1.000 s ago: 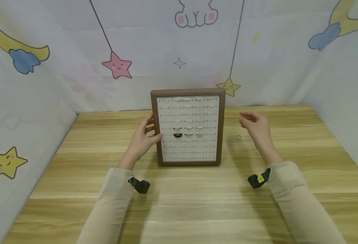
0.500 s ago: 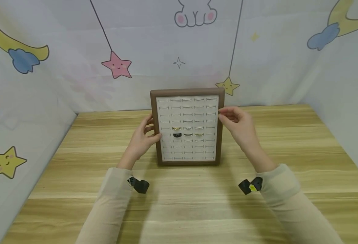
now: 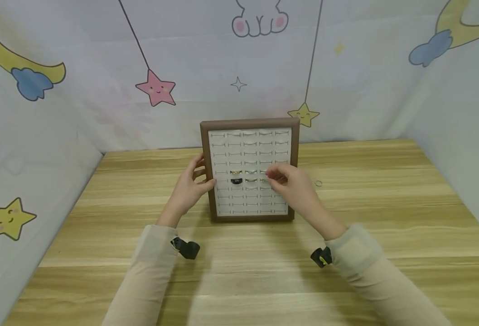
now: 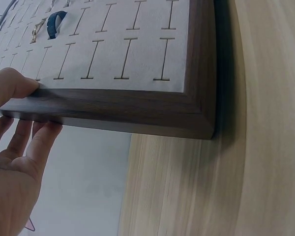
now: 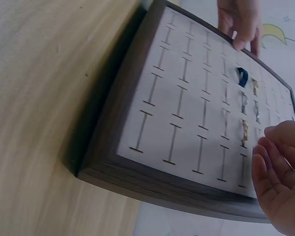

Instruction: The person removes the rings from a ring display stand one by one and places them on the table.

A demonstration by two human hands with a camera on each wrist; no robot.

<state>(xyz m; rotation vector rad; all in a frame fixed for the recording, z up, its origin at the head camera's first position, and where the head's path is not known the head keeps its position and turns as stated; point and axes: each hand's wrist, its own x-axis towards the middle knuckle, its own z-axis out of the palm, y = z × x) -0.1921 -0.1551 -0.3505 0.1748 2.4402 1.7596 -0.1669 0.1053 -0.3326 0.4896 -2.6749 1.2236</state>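
Note:
A brown-framed ring board (image 3: 249,122) leans against the back wall, its white pad cut with rows of slots. Several rings sit in two middle rows, among them a dark ring (image 3: 237,181) and a gold ring (image 3: 235,172). My left hand (image 3: 192,183) holds the board's left edge, thumb on the frame (image 4: 137,108) and fingers behind it. My right hand (image 3: 271,175) hovers over the pad at the right end of the ring rows. In the right wrist view its thumb and curled fingers (image 5: 273,152) stand slightly apart with nothing seen between them.
One loose silver ring (image 3: 318,183) lies on the wooden table (image 3: 239,280) just right of the board. Printed cloth walls close in the back and both sides. The dark ring (image 5: 242,76) also shows in the right wrist view.
My right hand moved left from above the loose ring on the table, past the board's right edge, to the rings on the pad. The left hand and board stayed still.

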